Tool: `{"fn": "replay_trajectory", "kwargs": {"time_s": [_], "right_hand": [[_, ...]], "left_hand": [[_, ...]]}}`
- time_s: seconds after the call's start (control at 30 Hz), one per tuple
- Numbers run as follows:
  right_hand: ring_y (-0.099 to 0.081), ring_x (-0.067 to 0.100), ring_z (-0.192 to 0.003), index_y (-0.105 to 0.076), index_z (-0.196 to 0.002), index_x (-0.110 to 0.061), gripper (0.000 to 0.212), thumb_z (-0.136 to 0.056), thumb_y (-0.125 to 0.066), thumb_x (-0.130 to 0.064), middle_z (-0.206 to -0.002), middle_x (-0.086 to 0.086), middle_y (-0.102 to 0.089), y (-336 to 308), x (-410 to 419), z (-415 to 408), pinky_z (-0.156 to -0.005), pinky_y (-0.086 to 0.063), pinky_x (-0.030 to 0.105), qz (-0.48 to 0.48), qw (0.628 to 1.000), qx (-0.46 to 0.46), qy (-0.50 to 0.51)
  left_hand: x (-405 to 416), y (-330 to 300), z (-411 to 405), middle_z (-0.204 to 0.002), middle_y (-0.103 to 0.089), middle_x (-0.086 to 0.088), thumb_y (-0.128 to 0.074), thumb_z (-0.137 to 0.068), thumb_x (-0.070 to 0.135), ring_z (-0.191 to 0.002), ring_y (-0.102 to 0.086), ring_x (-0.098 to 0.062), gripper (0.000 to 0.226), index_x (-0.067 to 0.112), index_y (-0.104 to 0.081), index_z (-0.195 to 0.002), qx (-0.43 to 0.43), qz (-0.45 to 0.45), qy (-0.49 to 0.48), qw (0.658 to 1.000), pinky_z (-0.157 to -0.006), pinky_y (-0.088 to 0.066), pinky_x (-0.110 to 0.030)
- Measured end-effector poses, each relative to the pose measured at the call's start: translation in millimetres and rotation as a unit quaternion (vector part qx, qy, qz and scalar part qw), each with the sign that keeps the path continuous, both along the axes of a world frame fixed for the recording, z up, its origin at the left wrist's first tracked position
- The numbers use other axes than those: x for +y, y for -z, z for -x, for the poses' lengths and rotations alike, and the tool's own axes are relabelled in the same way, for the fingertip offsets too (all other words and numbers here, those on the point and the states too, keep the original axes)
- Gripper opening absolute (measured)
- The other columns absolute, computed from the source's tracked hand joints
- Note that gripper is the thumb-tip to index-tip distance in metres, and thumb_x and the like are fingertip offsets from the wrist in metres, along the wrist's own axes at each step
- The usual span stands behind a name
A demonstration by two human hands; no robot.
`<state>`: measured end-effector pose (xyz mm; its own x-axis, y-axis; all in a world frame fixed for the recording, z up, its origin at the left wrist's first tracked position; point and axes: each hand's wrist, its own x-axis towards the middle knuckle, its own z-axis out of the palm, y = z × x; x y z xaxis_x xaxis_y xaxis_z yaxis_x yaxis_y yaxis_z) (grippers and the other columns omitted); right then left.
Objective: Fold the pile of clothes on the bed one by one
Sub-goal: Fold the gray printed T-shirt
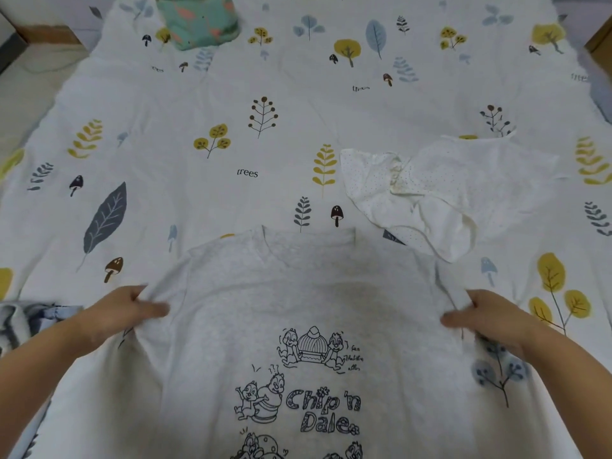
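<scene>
A home bedroom: a bed (231, 94) covered edge to edge by a tree-and-mushroom print sheet, clothes (430, 197) lying on it.

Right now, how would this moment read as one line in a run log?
step: spreading grey T-shirt on bed | left hand: grips shirt edge | right hand: grips opposite edge | waiting: white garment
</scene>
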<state>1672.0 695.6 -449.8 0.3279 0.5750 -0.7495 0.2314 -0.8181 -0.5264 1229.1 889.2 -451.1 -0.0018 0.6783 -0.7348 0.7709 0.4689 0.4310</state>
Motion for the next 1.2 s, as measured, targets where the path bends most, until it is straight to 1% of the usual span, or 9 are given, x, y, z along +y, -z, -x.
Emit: {"fn": "replay_trajectory", "kwargs": {"time_s": [0.13,0.23,0.4,0.57,0.77,0.83,0.93,1.07,1.2], "right_hand": [[-0.067,0.031,-0.076,-0.065,-0.095,-0.004,0.016,-0.088,-0.053,0.004,-0.085,0.017,-0.071,3,-10,-5,-0.063,-0.057,0.034,-0.052,0.976,0.097,0.187],[-0.065,0.032,-0.082,-0.062,-0.101,-0.004,0.015,-0.087,-0.06,-0.002,-0.092,0.017,-0.069,9,-13,-7,-0.066,-0.054,0.034,-0.028,0.984,0.045,0.17],[-0.058,0.026,-0.071,-0.061,-0.078,-0.015,0.014,-0.08,-0.073,-0.021,-0.074,0.006,-0.063,3,-18,-25,-0.062,-0.042,0.032,0.002,0.977,-0.207,0.047],[-0.052,0.036,-0.072,-0.063,-0.089,0.001,0.012,-0.079,-0.067,-0.006,-0.073,0.02,-0.055,16,-30,-33,-0.06,-0.041,0.034,0.055,0.845,-0.523,-0.1],[-0.05,0.039,-0.1,-0.054,-0.118,-0.006,0.044,-0.088,-0.06,-0.037,-0.104,0.021,-0.058,37,19,19,-0.08,-0.038,0.046,-0.072,0.864,-0.471,-0.164],[-0.049,0.034,-0.095,-0.055,-0.111,-0.01,0.034,-0.092,-0.053,-0.037,-0.102,0.016,-0.057,47,34,29,-0.08,-0.035,0.042,-0.063,0.85,-0.486,-0.194],[-0.052,0.033,-0.082,-0.055,-0.093,-0.007,0.021,-0.096,-0.04,-0.021,-0.091,0.017,-0.06,54,54,24,-0.071,-0.029,0.037,-0.068,0.838,-0.506,-0.192],[-0.056,0.039,-0.082,-0.053,-0.089,0.004,0.018,-0.095,-0.04,-0.007,-0.086,0.027,-0.059,48,79,5,-0.066,-0.03,0.037,-0.102,0.819,-0.555,-0.108],[-0.045,0.043,-0.107,-0.053,-0.114,0.006,0.027,-0.092,-0.048,-0.009,-0.113,0.031,-0.052,41,85,16,-0.083,-0.034,0.047,-0.143,0.833,-0.533,-0.049]], "left_hand": [[-4,3,4,-0.095,-0.067,-0.017,-0.055,-0.088,0.002,-0.089,-0.061,-0.033,0.012,0.003,-0.063,-0.097,-0.139,-0.018,-0.149,0.979,-0.081,-0.048,-0.037],[-8,14,3,-0.092,-0.065,-0.015,-0.059,-0.089,0.01,-0.087,-0.058,-0.033,0.01,0.003,-0.062,-0.097,-0.04,-0.122,-0.08,0.989,-0.079,-0.045,-0.039],[-5,30,19,-0.071,-0.056,-0.024,-0.063,-0.088,0.019,-0.071,-0.049,-0.034,0.034,-0.01,-0.053,-0.073,0.18,-0.2,0.044,0.962,-0.064,-0.031,-0.038],[-5,34,29,-0.088,-0.059,-0.025,-0.065,-0.086,0.022,-0.08,-0.054,-0.039,0.026,-0.002,-0.056,-0.091,0.272,-0.231,0.073,0.931,-0.07,-0.043,-0.043],[1,38,-32,-0.103,-0.062,-0.02,-0.053,-0.083,0.038,-0.094,-0.057,-0.042,0.042,0.005,-0.06,-0.108,0.197,-0.374,0.284,0.861,-0.077,-0.044,-0.046],[8,45,-55,-0.111,-0.061,-0.017,-0.055,-0.088,0.041,-0.104,-0.056,-0.039,0.045,0.007,-0.054,-0.118,0.186,-0.323,0.271,0.888,-0.084,-0.041,-0.044],[22,56,-71,-0.098,-0.064,-0.019,-0.057,-0.09,0.03,-0.098,-0.058,-0.037,0.024,0.006,-0.058,-0.091,0.168,-0.309,0.23,0.908,-0.075,-0.04,-0.037],[42,48,-81,-0.097,-0.064,-0.023,-0.047,-0.095,0.017,-0.093,-0.057,-0.039,0.022,-0.001,-0.061,-0.096,0.176,-0.403,0.159,0.884,-0.074,-0.04,-0.038],[39,42,-94,-0.113,-0.058,-0.022,-0.045,-0.092,0.014,-0.101,-0.053,-0.04,0.027,0.001,-0.06,-0.111,0.179,-0.476,0.145,0.849,-0.083,-0.038,-0.042]]}}
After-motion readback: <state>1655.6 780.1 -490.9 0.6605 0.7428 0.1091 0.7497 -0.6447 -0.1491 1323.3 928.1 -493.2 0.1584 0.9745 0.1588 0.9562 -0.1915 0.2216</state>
